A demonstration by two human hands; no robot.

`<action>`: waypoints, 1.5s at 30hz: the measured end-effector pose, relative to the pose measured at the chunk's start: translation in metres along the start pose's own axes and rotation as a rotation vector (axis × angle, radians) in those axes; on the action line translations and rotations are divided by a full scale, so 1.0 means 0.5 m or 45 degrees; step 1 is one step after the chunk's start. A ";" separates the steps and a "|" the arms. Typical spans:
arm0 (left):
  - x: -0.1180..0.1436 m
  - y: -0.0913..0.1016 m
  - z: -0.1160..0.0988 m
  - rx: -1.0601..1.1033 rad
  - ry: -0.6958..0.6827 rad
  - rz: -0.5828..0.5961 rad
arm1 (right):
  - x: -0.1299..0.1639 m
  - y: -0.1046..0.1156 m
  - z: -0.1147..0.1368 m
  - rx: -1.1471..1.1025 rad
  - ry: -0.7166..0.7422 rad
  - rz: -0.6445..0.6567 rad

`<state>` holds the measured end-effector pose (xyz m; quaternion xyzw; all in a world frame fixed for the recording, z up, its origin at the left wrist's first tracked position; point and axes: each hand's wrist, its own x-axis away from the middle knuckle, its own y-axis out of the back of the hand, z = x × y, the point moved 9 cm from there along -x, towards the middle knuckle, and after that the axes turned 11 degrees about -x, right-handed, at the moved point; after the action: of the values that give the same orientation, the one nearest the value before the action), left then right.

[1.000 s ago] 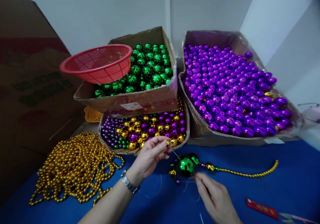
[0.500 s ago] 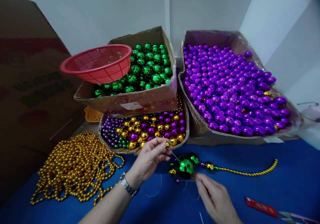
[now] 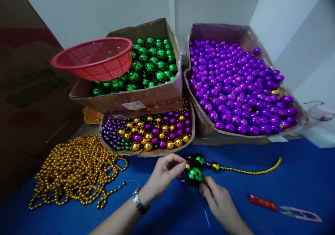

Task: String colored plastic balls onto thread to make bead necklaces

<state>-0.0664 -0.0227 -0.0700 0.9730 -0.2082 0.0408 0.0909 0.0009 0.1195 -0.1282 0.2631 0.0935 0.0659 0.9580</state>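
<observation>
Blue table (image 3: 300, 179), bead boxes, hands (image 3: 167, 172) on green ball (image 3: 195, 174)

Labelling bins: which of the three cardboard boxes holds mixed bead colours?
The low front box, under the green-ball box: gold, purple and green beads together. The right box holds almost all purple.
</observation>
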 end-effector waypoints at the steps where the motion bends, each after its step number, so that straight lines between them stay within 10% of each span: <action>1: 0.003 -0.008 0.008 -0.048 -0.026 -0.006 | 0.007 -0.009 -0.014 0.008 -0.005 0.035; 8: 0.044 -0.025 -0.034 -0.485 -0.373 -0.092 | 0.016 0.023 -0.028 0.297 0.282 0.024; 14: 0.072 0.008 -0.098 -0.423 -0.318 -0.098 | -0.020 -0.003 0.096 0.016 0.453 0.158; 19: 0.089 0.038 -0.112 -0.430 -0.248 -0.022 | -0.023 -0.038 0.097 -0.214 0.298 0.270; 28: 0.045 0.246 -0.113 -1.026 -0.266 -0.571 | -0.025 -0.007 0.091 -0.383 0.049 0.151; 35: -0.022 0.306 -0.095 -1.880 -0.267 -0.514 | -0.027 0.003 0.116 -0.306 0.136 0.114; 41: -0.019 0.339 -0.054 -1.813 -0.109 -0.448 | -0.028 -0.003 0.107 -0.254 0.123 0.079; 45: 0.007 0.302 -0.091 -1.218 -0.253 -0.507 | -0.037 -0.014 0.122 -0.255 0.160 0.123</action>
<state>-0.1274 -0.1508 -0.0010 0.8427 -0.0222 -0.1694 0.5105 -0.0035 0.0805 -0.0775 0.1656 0.1335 0.1375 0.9674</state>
